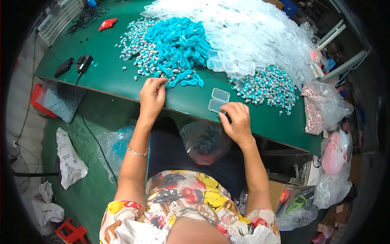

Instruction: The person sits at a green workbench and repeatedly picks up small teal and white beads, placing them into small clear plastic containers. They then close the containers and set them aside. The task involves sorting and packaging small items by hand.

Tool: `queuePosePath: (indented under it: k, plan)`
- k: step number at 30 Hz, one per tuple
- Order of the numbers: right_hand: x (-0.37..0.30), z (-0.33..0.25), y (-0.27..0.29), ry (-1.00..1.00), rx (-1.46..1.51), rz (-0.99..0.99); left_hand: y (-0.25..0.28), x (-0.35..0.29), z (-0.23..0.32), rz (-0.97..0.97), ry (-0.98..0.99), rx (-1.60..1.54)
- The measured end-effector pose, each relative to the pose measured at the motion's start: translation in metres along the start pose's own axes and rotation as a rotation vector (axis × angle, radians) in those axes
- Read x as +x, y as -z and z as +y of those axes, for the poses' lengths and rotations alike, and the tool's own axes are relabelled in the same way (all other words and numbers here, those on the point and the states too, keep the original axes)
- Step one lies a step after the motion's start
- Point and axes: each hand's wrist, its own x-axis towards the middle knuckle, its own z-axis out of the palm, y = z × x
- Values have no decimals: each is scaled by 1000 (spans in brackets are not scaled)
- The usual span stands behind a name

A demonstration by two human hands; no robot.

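My left hand (152,99) is at the front edge of a pile of small grey-and-teal plugs (147,57). Its fingers are closed in a pinch; what they hold, if anything, is too small to make out. Beside it lies a big heap of looped teal cords (178,40), with a few strands trailing toward me. My right hand (237,121) has its thumb and forefinger curled at the near corner of a small clear plastic case (220,95). The case lies unfolded flat on the green table (187,99), with nothing seen inside.
A large mound of clear plastic cases (252,32) covers the back right. Another pile of grey-and-teal plugs (268,87) lies before it. A bag of pink pieces (315,107) stands at the right edge. Left are a black adapter (84,63) with cable and a red packet (107,24).
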Motion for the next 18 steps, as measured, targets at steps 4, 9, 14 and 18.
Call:
queuePosePath:
  k: [4, 9, 14, 18]
  plan:
    - [0, 23, 11, -110, -179, 125, -2, -8, 17, -85, 268, -397]
    - [11, 44, 6, -183, -377, 52, -13, -16, 34, -244, 408, -686]
    - [34, 49, -5, -103, -511, 66, -38, -25, 46, -321, 354, -682]
    - [41, 50, -6, -52, -560, 48, -48, -26, 52, -396, 293, -535]
